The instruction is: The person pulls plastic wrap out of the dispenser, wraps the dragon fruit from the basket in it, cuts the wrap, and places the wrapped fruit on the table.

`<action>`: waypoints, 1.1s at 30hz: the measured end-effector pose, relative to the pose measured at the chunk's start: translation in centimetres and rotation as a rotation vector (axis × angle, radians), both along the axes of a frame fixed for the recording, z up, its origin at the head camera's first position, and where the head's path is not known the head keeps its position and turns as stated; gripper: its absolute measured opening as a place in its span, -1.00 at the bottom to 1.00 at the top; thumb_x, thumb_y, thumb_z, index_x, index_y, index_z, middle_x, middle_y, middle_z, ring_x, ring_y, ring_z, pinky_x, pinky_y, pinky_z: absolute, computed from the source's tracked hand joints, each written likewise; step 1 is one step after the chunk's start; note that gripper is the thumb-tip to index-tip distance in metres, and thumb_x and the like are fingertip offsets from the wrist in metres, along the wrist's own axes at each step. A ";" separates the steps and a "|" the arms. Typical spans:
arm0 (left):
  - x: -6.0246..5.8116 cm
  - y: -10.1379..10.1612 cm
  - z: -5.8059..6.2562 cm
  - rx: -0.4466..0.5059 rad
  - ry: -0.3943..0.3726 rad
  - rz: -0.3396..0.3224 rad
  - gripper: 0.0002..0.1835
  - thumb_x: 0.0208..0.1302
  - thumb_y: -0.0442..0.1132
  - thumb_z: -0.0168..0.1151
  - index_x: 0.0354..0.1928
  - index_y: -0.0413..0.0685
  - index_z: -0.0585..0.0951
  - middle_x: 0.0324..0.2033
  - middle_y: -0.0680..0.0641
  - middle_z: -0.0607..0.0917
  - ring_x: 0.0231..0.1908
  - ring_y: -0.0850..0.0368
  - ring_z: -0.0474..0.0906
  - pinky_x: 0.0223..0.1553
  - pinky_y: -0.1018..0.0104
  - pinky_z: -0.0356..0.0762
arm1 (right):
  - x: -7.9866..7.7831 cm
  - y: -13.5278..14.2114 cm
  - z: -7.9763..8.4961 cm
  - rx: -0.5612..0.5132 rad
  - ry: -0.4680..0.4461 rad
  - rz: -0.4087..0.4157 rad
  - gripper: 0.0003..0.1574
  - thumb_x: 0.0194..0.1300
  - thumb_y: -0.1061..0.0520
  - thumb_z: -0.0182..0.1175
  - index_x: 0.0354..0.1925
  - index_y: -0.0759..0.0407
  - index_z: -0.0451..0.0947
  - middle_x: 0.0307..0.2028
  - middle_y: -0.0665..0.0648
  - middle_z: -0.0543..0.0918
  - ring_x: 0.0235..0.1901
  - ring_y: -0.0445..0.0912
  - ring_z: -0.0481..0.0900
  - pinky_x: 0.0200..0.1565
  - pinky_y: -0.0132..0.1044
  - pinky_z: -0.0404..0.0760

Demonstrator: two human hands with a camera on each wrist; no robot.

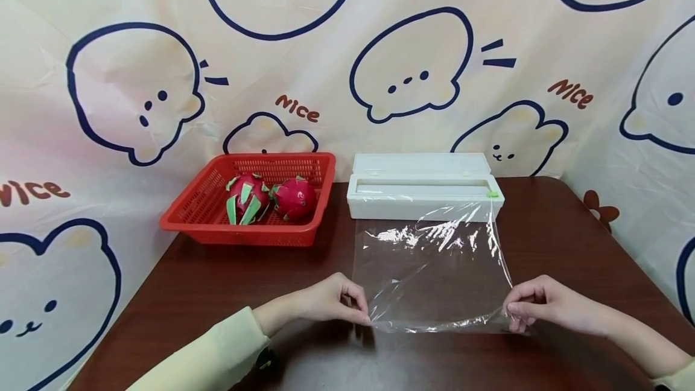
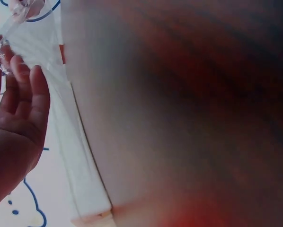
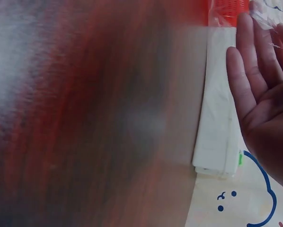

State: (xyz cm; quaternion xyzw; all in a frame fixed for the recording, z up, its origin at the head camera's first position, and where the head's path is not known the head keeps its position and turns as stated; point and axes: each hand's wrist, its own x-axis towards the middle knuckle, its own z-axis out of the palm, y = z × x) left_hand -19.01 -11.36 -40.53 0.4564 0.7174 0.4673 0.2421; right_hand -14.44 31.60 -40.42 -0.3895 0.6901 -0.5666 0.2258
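A sheet of clear plastic wrap stretches from a white dispenser box toward the front of the table. My left hand pinches its near left corner between thumb and fingers. At the near right corner, my right hand pinches the film too. The near edge runs bunched and shiny between both hands. In the left wrist view, the left hand shows its palm, with crinkled wrap at the fingertips. The right wrist view has the right hand with film between thumb and fingers.
A red plastic basket stands at the back left, holding two dragon fruits. The dispenser's lid is raised at the back, and a green tab sits at its right end. A printed cloth hangs behind the dark wooden table.
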 end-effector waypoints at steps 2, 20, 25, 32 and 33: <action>0.2 0.0 -0.2 -0.016 -0.005 -0.031 -0.94 0.17 -0.37 0.38 -0.42 -0.23 0.71 -0.51 0.04 0.67 -0.46 0.40 0.49 -0.38 0.48 0.50 | 0.2 0.0 -0.3 0.018 -0.001 0.025 -0.66 0.38 0.54 -0.10 -0.12 0.38 0.59 -0.36 0.27 0.71 -0.39 -0.02 0.69 -0.39 -0.14 0.66; 1.9 0.0 -1.2 -0.180 -0.123 -0.124 -0.92 0.18 -0.38 0.38 -0.43 -0.27 0.70 -0.56 -0.07 0.70 -0.54 0.42 0.54 -0.46 0.58 0.46 | 1.0 -0.2 -1.8 0.130 0.132 0.240 -0.68 0.33 0.45 0.08 -0.13 0.20 0.68 -0.23 0.11 0.72 -0.23 -0.23 0.61 -0.29 -0.29 0.63; 2.1 -0.1 -1.3 -0.180 -0.132 -0.128 -0.91 0.23 -0.36 0.33 -0.37 -0.27 0.71 -0.52 -0.12 0.71 -0.51 0.41 0.56 -0.44 0.56 0.50 | 1.2 -0.1 -1.4 0.169 0.097 0.226 -0.68 0.35 0.43 0.08 -0.13 0.15 0.69 -0.22 0.06 0.71 -0.22 -0.28 0.60 -0.29 -0.30 0.62; 1.9 -0.2 -0.3 -0.238 -0.017 -0.185 -0.84 0.35 -0.31 0.22 -0.25 -0.22 0.75 -0.45 -0.05 0.74 -0.45 0.48 0.56 -0.34 0.50 0.56 | 0.6 0.2 0.0 0.171 0.018 0.176 -0.56 0.40 0.48 -0.09 -0.15 0.21 0.70 -0.25 0.12 0.71 -0.28 -0.13 0.64 -0.28 -0.23 0.63; 1.9 -0.2 -0.1 -0.251 0.014 -0.201 -0.83 0.36 -0.30 0.21 -0.24 -0.21 0.75 -0.43 -0.01 0.75 -0.44 0.50 0.56 -0.32 0.50 0.56 | 0.4 0.2 0.2 0.166 0.041 0.168 -0.56 0.40 0.49 -0.10 -0.15 0.21 0.69 -0.27 0.13 0.71 -0.29 -0.11 0.64 -0.29 -0.23 0.62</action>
